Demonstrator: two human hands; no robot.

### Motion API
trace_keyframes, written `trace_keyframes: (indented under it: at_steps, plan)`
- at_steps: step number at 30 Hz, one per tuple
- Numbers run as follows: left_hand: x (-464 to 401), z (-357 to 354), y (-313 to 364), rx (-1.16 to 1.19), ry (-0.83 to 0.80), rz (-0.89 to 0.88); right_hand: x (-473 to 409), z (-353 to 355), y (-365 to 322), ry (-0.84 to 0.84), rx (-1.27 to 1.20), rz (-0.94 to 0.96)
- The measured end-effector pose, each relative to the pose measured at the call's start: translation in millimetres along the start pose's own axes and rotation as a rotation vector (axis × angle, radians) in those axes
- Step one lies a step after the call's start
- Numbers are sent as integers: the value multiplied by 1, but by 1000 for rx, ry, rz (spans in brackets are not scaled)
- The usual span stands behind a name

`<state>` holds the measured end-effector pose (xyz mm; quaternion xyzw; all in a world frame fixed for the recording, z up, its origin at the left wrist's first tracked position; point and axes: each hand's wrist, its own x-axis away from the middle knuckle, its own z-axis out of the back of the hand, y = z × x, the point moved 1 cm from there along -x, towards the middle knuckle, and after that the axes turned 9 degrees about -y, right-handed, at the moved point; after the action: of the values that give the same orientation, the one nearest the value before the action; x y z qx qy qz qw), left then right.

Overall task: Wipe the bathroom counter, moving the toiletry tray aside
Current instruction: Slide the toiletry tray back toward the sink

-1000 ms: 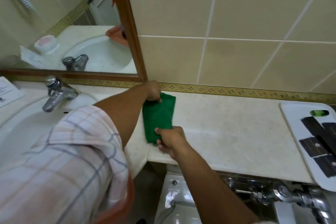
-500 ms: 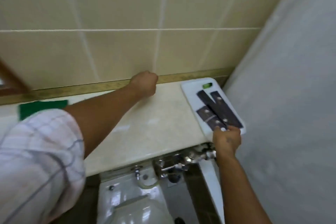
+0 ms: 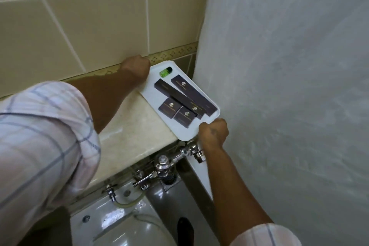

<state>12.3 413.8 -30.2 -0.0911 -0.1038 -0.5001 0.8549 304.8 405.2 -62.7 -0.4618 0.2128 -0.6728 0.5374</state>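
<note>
While your right hand pinches the near corner of the toiletry tray and your left hand closes on its far corner by the wall, lift both ends evenly; the tray sits at the right end of the counter, overhanging its front edge, with loose dark boxes and a small green bottle that could slide. Half a second ago your left fist rested on bare counter, well short of the tray; now it touches it.

Beige tiled wall with a patterned gold border strip, pale translucent shower curtain at right, white toilet and chrome flush valve below
</note>
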Motion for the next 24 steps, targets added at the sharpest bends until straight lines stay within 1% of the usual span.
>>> trace_keyframes:
  at_steps: [3,6,8,12,17,21,24]
  plan:
    - [28,-1,-12,94,-26,12,-2,13,-1,20,84,108]
    - [81,-5,-52,224,-51,110,6,12,-14,-43,191,202]
    - [112,-10,-78,344,-59,181,6,5,-26,-81,252,220]
    - [197,-22,-142,523,-67,367,28,-43,-61,-207,321,286]
    - [283,-47,-207,732,-50,653,75,-129,-100,-384,431,451]
    - [318,-66,-236,804,1,781,107,-179,-115,-429,517,534]
    - [327,-78,-246,789,27,836,118,-203,-116,-432,574,593]
